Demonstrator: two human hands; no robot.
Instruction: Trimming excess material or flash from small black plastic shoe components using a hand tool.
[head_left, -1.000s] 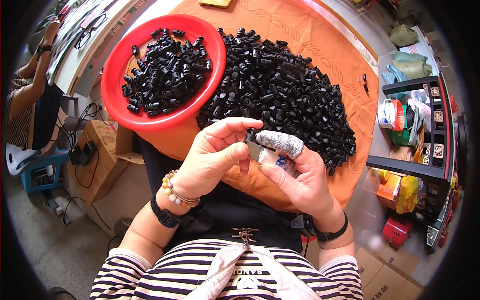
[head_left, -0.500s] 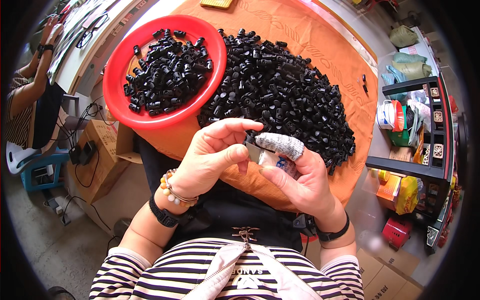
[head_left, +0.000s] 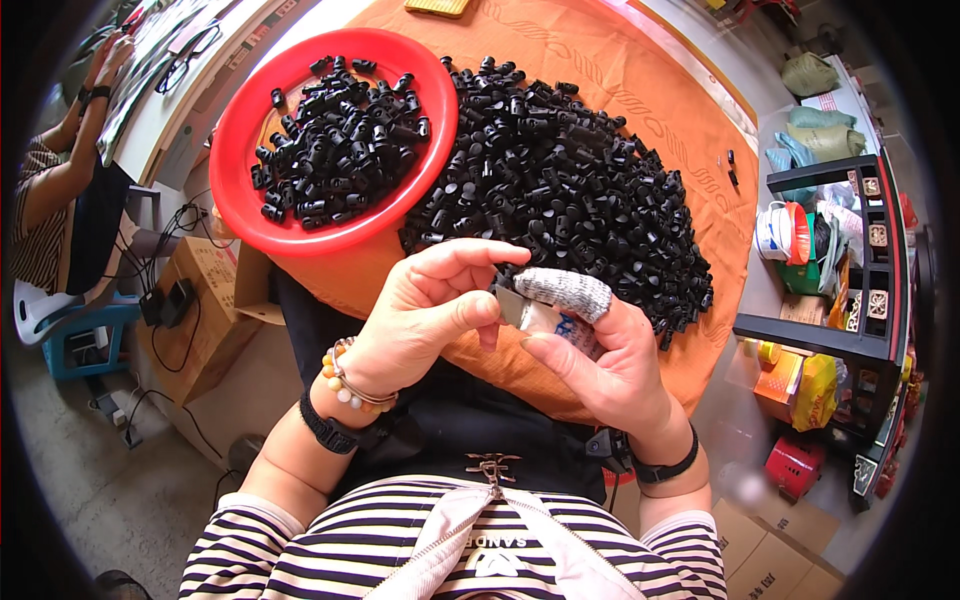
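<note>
My left hand [head_left: 420, 300] is closed, its fingertips on a small black plastic cord lock [head_left: 505, 272] that is mostly hidden. My right hand [head_left: 610, 360] pinches a flat metal blade [head_left: 512, 306] with a white wrapped grip [head_left: 543, 319]. A grey knitted finger sleeve [head_left: 568, 290] covers that hand's index finger. The blade's end is close to the left fingertips; whether it touches the cord lock I cannot tell. Just beyond both hands spreads a large heap of black cord locks [head_left: 580, 190]. A red round basin [head_left: 235, 190] at the left holds more of them.
An orange cloth [head_left: 640, 60] covers the table. A few black pieces [head_left: 733, 170] lie apart at its right. Rightward stands a black shelf [head_left: 820, 330] with bags and tubs. Leftward are a cardboard box [head_left: 195, 330], cables, a blue stool [head_left: 90, 340] and another person's arm [head_left: 75, 160].
Both hands keep almost the same pose around the blade and the cord lock. The whole view has shifted very slightly.
</note>
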